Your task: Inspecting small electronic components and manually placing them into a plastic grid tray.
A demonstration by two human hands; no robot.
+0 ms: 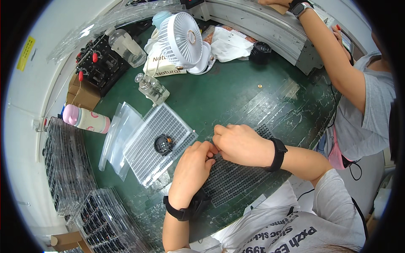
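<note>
Green matting (pixel 236 97), scuffed and ruled with pale lines, covers the bench I look down on. Both my hands meet over a dark grid tray (pixel 236 179) lying flat at the near edge. My left hand (pixel 192 168) has its fingertips pressed together at the tray's upper edge, seemingly pinching something too small to make out. My right hand (pixel 240 143) is curled knuckles-up just beside it, fingers tucked under, so I cannot tell whether it grips anything. The two hands touch at the fingertips.

To work well here, I judge I should keep both wrists low on the tray, move only the fingertips, and go cell by cell, since the pockets are tiny and closely packed. A slip could scatter parts across the matting.

Just left lies a white grid tray (pixel 158 143), stiff moulded plastic with fine square pockets, and a small round black part (pixel 163 144) with an orange fleck sits on it. Clear bags (pixel 116 135), glossy and limp, lie under its far side. Beyond stand a small glass bottle (pixel 152 87) and a white fan (pixel 182 40) with a ribbed guard. A pink-capped flask (pixel 86 119) lies on its side by stacked clear trays (pixel 67 164). Another person's arm (pixel 333 59) reaches over the grey rail (pixel 270 27) at the right.
</note>
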